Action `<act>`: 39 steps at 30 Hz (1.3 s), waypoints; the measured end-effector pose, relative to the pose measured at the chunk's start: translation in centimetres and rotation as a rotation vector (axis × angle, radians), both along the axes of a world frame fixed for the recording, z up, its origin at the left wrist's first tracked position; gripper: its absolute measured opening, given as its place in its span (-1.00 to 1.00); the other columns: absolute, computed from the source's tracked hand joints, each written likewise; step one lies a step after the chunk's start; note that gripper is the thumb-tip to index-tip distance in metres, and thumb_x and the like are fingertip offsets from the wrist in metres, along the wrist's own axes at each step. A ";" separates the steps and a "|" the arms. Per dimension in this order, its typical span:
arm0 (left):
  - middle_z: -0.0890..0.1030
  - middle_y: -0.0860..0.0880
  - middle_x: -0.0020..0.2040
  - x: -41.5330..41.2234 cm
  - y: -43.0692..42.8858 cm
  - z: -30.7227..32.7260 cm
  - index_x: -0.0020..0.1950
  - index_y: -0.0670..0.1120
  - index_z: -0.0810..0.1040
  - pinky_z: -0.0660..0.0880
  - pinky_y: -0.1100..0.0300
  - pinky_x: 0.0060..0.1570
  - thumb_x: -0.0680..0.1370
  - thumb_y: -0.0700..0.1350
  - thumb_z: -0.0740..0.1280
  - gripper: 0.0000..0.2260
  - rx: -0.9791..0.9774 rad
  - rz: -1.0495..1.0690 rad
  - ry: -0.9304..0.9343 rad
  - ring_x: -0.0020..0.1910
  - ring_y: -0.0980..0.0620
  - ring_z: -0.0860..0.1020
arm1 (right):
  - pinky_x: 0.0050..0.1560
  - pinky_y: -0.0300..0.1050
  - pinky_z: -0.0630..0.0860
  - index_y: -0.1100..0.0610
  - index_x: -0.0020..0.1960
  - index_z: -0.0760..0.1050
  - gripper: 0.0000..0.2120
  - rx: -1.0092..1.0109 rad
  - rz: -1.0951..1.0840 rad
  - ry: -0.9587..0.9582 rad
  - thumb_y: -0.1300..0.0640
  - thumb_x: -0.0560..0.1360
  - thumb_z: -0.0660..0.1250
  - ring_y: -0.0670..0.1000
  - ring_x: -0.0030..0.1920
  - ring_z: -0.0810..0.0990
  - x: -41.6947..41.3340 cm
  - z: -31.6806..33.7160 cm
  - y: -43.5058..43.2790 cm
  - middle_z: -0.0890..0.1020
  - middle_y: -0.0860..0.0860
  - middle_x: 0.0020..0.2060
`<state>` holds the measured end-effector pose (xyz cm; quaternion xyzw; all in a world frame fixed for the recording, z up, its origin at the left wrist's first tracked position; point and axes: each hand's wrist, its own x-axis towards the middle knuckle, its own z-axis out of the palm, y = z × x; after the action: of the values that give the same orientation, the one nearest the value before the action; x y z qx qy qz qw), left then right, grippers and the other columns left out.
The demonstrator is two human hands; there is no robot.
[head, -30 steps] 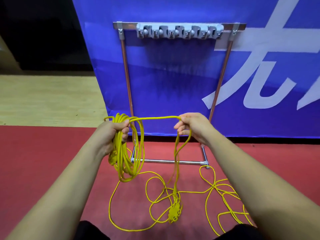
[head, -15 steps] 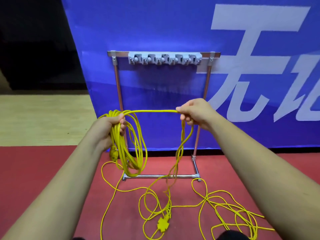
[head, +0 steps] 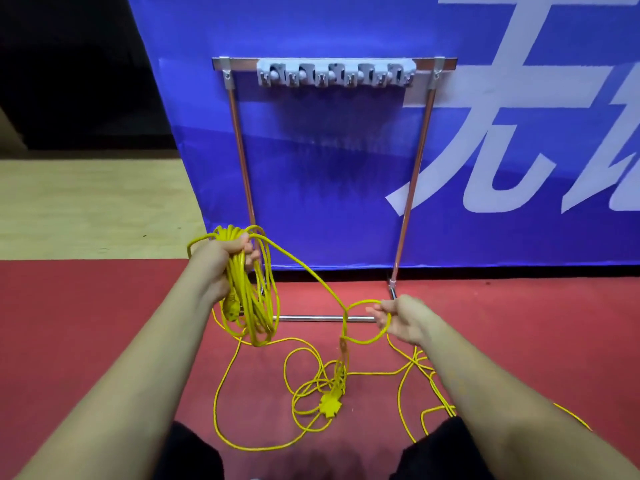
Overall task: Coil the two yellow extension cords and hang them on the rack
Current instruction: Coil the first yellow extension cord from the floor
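Head view: yellow cord (head: 239,282) part-coiled in front of rack (head: 334,74)

A person's left hand (head: 221,261) grips a bundle of loops in curled fingers, the coil hanging below. The right hand (head: 403,318), lower, has fingers loosely extended with one loop draped over them. Loose cord and a socket block (head: 330,405) lie tangled on the red floor (head: 104,323)

Yellow cord (head: 249,306) partly coiled, rack (head: 332,69) upright behind.
Its loose end and second cord (head: 420,363) sprawled across the floor (head: 104,323).

Bright yellow thin extension cords (head: 304,271) lie on a dark red floor (head: 86,306); behind stands a blue banner with white lettering (head: 329,150) and a silver metal rack (head: 239,140).
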<state>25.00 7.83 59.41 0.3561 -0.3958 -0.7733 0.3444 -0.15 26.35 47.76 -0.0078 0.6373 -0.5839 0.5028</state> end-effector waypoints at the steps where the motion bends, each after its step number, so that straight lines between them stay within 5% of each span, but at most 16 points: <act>1: 0.58 -0.04 -0.46 0.0 0.4 -0.4 -0.15 -0.17 0.48 0.48 0.33 -0.52 0.59 -0.28 0.20 -0.85 0.020 -0.012 -0.015 -0.41 0.02 0.64 | -0.60 -0.29 0.34 0.33 -0.12 0.39 -0.82 -0.092 0.015 -0.143 0.39 0.59 0.04 -0.03 -0.53 0.49 0.5 0.5 -0.3 0.59 0.23 -0.26; 4: 0.69 -0.13 -0.28 0.5 0.9 -1.7 -0.10 -0.20 0.53 0.55 0.29 -0.46 0.60 -0.27 0.20 -0.86 0.116 -0.055 -0.006 -0.31 -0.04 0.69 | -0.64 -0.29 0.10 0.27 -0.16 0.38 -0.81 -0.218 0.222 -0.286 0.26 0.57 0.06 -0.09 -0.58 0.27 1.7 2.6 -1.1 0.48 0.07 -0.46; 7: 0.67 -0.10 -0.27 1.3 1.1 -3.0 -0.20 -0.21 0.64 0.51 0.29 -0.48 0.57 -0.28 0.21 -0.76 0.180 -0.114 0.039 -0.42 0.06 0.62 | -0.73 -0.30 0.03 0.31 -0.04 0.43 -0.64 -0.118 0.371 -0.182 0.03 0.66 0.08 -0.14 -0.72 0.12 2.2 3.1 -1.6 0.29 -0.06 -0.61; 9: 0.58 -0.03 -0.32 1.8 1.4 -4.0 -0.20 -0.20 0.62 0.43 0.32 -0.49 0.44 -0.29 0.32 -0.91 0.162 -0.199 0.042 -0.49 0.12 0.49 | -0.69 -0.31 0.14 0.29 -0.02 0.43 -0.68 -0.064 0.377 -0.092 0.07 0.68 0.05 -0.14 -0.70 0.21 2.5 2.5 -1.9 0.35 -0.05 -0.60; 12: 0.44 0.00 -0.38 2.3 1.6 -5.5 -0.10 -0.20 0.51 0.35 0.32 -0.48 0.40 -0.22 0.33 -0.89 0.161 -0.315 0.012 -0.51 0.13 0.38 | -0.48 -0.22 0.40 0.29 -0.08 0.48 -0.78 -0.001 0.315 0.079 0.29 0.61 0.08 -0.04 -0.51 0.44 3.0 1.6 -1.7 0.56 0.09 -0.38; 14: 0.39 0.01 -0.41 2.5 1.7 -6.1 -0.09 -0.20 0.51 0.31 0.32 -0.49 0.50 -0.11 0.28 -0.85 0.148 -0.377 -0.012 -0.53 0.13 0.34 | -0.50 -0.24 0.29 0.30 -0.14 0.47 -0.79 0.013 0.279 0.123 0.34 0.56 0.09 -0.04 -0.53 0.36 3.1 0.8 -1.8 0.53 0.15 -0.33; 17: 0.38 0.00 -0.43 2.7 2.0 -6.7 -0.20 -0.14 0.56 0.32 0.32 -0.53 0.36 -0.01 0.51 -0.77 0.076 -0.467 -0.049 -0.54 0.13 0.35 | -0.45 -0.19 0.27 0.24 0.04 0.41 -0.85 0.297 0.428 0.774 0.18 0.51 0.21 0.04 -0.50 0.38 2.9 0.0 -1.7 0.47 0.10 -0.37; 20: 0.42 -0.04 -0.43 2.4 2.4 -7.1 -0.31 -0.10 0.56 0.36 0.29 -0.52 0.35 -0.19 0.49 -0.88 0.007 -0.523 -0.115 -0.53 0.09 0.38 | 0.00 -0.11 0.47 -0.07 0.37 0.33 -0.48 0.272 0.632 1.235 0.03 0.44 0.39 0.08 -0.20 0.52 2.7 -0.7 -2.0 0.39 0.10 -0.03; 23: 0.54 -0.11 -0.39 1.9 2.7 -6.9 -0.25 -0.17 0.57 0.47 0.25 -0.51 0.42 -0.21 0.36 -0.95 0.043 -0.471 -0.135 -0.50 0.03 0.51 | 0.08 -0.16 0.43 0.01 -0.08 0.62 -0.94 -0.131 0.624 1.194 0.03 0.48 0.43 -0.05 -0.06 0.54 3.4 -0.4 -2.7 0.49 -0.01 0.05; 25: 0.62 -0.17 -0.33 2.0 2.7 -6.9 -0.15 -0.22 0.55 0.54 0.23 -0.47 0.41 -0.22 0.33 -0.92 0.093 -0.446 -0.123 -0.47 0.00 0.58 | -0.09 -0.12 0.43 0.08 -0.21 0.59 -0.83 -0.265 0.598 1.111 0.05 0.52 0.38 -0.13 -0.21 0.53 3.3 -0.2 -2.9 0.60 -0.05 -0.22; 28: 0.67 -0.20 -0.27 2.1 2.7 -6.8 -0.16 -0.27 0.63 0.55 0.21 -0.44 0.34 -0.18 0.45 -0.83 0.121 -0.546 -0.107 -0.46 -0.03 0.60 | -0.14 0.04 0.50 0.06 -0.19 0.55 -0.78 -0.249 0.689 1.148 -0.07 0.51 0.31 -0.07 -0.29 0.52 2.9 -0.1 -3.1 0.58 0.05 -0.34; 31: 0.65 -0.14 -0.27 1.1 3.4 -7.2 -0.10 -0.23 0.65 0.50 0.24 -0.44 0.32 0.02 0.52 -0.66 0.110 -0.712 -0.190 -0.46 0.02 0.56 | -0.17 0.03 0.54 -0.14 -0.13 0.55 -0.74 -0.133 0.754 1.333 -0.27 0.42 0.21 -0.04 -0.24 0.57 3.6 0.3 -3.5 0.59 -0.08 -0.34; 34: 0.47 -0.01 -0.41 -0.6 4.3 -8.1 -0.07 -0.21 0.58 0.35 0.31 -0.53 0.45 0.01 0.35 -0.72 0.118 -0.696 -0.249 -0.54 0.12 0.40 | -0.23 -0.05 0.49 -0.05 -0.21 0.58 -0.84 -0.195 0.781 1.386 -0.11 0.46 0.35 -0.05 -0.30 0.54 5.4 1.3 -4.4 0.59 -0.05 -0.38; 37: 0.29 0.07 -0.53 -0.9 4.0 -8.9 -0.15 -0.18 0.52 0.21 0.33 -0.62 0.47 -0.10 0.31 -0.86 0.225 -0.622 -0.198 -0.64 0.18 0.25 | -0.22 -0.24 0.44 0.05 -0.15 0.67 -0.99 -0.280 0.654 1.155 0.12 0.44 0.47 -0.15 -0.31 0.53 5.3 0.8 -4.8 0.61 -0.10 -0.34; 39: 0.28 0.08 -0.55 -0.4 3.0 -9.5 -0.19 -0.16 0.47 0.19 0.33 -0.63 0.47 -0.13 0.29 -0.90 0.272 -0.514 -0.110 -0.66 0.18 0.24 | -0.36 -0.22 0.40 0.12 -0.08 0.67 -0.90 -0.263 0.459 0.858 0.25 0.49 0.39 -0.10 -0.45 0.44 3.7 -0.5 -4.3 0.55 -0.11 -0.45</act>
<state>24.60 10.87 49.89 0.3284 -0.3839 -0.8606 0.0642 3.58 22.09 47.25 -0.4502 0.6894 -0.4780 0.3059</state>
